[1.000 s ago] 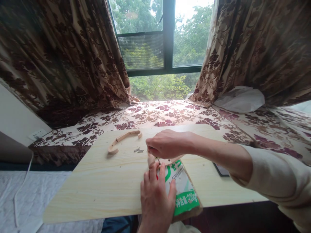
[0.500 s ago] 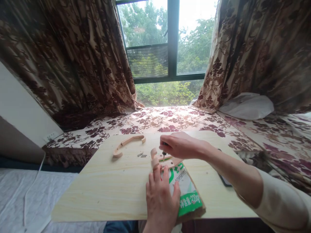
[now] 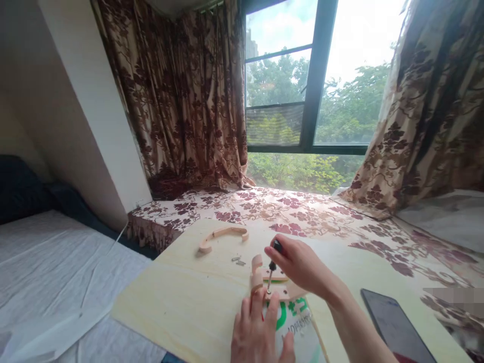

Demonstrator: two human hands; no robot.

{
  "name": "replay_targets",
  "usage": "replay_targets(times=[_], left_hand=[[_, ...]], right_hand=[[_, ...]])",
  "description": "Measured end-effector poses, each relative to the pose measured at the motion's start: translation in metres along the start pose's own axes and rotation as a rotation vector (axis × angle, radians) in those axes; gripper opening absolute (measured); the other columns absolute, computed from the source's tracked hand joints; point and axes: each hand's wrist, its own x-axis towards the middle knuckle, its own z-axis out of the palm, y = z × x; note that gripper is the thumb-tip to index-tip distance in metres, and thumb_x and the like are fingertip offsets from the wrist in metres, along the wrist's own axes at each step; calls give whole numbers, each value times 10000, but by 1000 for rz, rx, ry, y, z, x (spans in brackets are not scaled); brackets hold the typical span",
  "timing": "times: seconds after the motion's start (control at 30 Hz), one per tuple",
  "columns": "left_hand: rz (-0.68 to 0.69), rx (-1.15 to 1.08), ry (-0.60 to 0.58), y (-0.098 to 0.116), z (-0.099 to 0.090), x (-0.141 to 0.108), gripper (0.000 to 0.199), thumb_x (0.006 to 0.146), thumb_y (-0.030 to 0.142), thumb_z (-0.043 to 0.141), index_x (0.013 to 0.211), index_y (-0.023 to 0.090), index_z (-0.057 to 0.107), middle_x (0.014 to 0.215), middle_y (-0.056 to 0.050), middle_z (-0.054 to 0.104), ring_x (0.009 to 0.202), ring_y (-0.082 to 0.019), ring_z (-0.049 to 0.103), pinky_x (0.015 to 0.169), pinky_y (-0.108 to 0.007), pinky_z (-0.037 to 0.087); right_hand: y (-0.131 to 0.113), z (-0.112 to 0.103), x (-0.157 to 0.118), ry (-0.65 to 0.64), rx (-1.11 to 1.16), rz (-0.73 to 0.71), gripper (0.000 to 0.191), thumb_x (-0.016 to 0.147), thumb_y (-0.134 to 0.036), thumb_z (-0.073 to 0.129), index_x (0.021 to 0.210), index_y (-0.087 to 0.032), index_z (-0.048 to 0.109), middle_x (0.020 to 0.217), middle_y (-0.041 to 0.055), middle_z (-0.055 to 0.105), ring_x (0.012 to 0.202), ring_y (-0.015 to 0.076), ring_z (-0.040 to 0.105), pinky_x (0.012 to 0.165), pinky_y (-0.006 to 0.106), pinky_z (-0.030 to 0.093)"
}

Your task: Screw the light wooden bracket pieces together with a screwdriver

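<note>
My right hand (image 3: 293, 257) is closed around the black handle of a screwdriver (image 3: 277, 247). The screwdriver leans slightly, and its tip meets a screw on a pale wooden piece (image 3: 282, 292) with curved ends. My left hand (image 3: 257, 322) lies palm down with fingers spread, the fingertips touching the near edge of that piece on either side of the tip. Under the wood and the left hand is a white and green printed package (image 3: 298, 322). A second curved wooden piece (image 3: 223, 233) lies farther back. Several small metal screws (image 3: 238, 260) lie between the two pieces.
The light wooden table (image 3: 170, 302) has a dark phone (image 3: 395, 322) on its right side. Behind it stands a ledge with a flowered cover (image 3: 302, 206) below a window. A bed with a pale sheet (image 3: 75, 252) is at the left.
The camera view has turned left and up, so the scene sits farther right and lower. The right hand has tilted, showing more of the screwdriver handle. More of the phone is visible.
</note>
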Motion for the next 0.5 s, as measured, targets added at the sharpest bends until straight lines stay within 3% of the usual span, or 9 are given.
replay_targets(times=[0.27, 0.5], left_hand=[[-4, 58, -27, -3, 6, 1, 622, 590, 359, 659, 1199, 392, 537, 1272, 13, 566, 990, -285, 575, 757, -393, 486], [22, 36, 15, -3, 2, -1, 599, 684, 405, 610, 1267, 375, 473, 1300, -14, 533, 1031, -278, 546, 822, -413, 467]], right_hand=[[1, 2, -3, 0, 48, 33, 269, 918, -400, 395, 722, -219, 425, 646, 6, 595, 600, 159, 516, 565, 264, 303], [-4, 2, 0, -28, -43, -5, 260, 907, -364, 419, 697, -211, 407, 630, 1, 581, 583, 140, 485, 543, 254, 266]])
